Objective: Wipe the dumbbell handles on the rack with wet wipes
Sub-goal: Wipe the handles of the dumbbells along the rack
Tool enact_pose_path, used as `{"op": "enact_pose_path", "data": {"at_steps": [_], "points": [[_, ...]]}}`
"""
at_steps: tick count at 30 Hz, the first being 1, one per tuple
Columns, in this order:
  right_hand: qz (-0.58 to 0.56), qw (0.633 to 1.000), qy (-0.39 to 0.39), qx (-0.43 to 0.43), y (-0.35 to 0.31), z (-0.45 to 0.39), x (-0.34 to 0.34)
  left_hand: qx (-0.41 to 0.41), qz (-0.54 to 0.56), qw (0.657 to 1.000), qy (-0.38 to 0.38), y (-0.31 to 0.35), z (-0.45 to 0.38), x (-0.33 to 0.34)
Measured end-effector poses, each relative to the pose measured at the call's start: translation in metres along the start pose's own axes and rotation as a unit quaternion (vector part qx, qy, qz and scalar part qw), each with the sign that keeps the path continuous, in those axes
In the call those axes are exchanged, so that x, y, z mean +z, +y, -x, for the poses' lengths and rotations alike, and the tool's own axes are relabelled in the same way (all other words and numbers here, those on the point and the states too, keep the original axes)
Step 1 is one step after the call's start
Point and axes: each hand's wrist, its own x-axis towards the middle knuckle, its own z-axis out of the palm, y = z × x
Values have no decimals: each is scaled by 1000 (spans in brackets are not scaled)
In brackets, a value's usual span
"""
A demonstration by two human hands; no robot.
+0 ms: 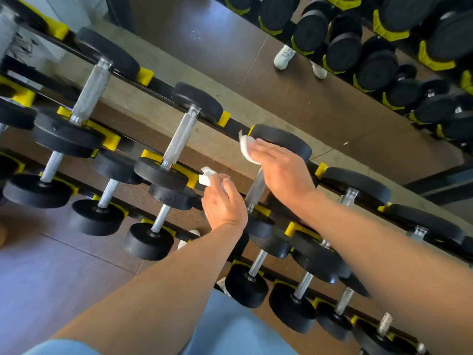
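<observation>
Dumbbells fill your head view, resting in rows on a black rack (156, 87) with yellow cradles, their black round ends joined by silver handles. Your left hand (223, 201) reaches forward near the middle of the picture, fingers curled round a crumpled white wet wipe (206, 177) that sticks out past your fingertips, just beside the end of one dumbbell. Your right hand (280, 169) lies further out and to the right, fingers fairly straight and flat, pressing a second white wipe (246, 146) against the far black end (284, 140) of a dumbbell on the upper rail. That dumbbell's silver handle (256, 187) runs beneath your right palm, partly hidden. To the left, another knurled handle (180, 135) is bare. A mirror behind the rack reflects more dumbbells and white shoes (284, 57).
</observation>
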Motion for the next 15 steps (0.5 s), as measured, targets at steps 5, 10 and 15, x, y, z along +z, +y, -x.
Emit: {"op": "enact_pose_path", "data": {"at_steps": [5, 10, 15], "points": [[84, 977, -191, -31, -2, 7, -2, 1, 3, 1000, 0, 0, 1, 0], [-128, 941, -309, 47, -40, 16, -15, 4, 8, 1000, 11, -3, 1, 1], [21, 997, -70, -8, -4, -18, -7, 3, 11, 1000, 17, 2, 3, 0]]}}
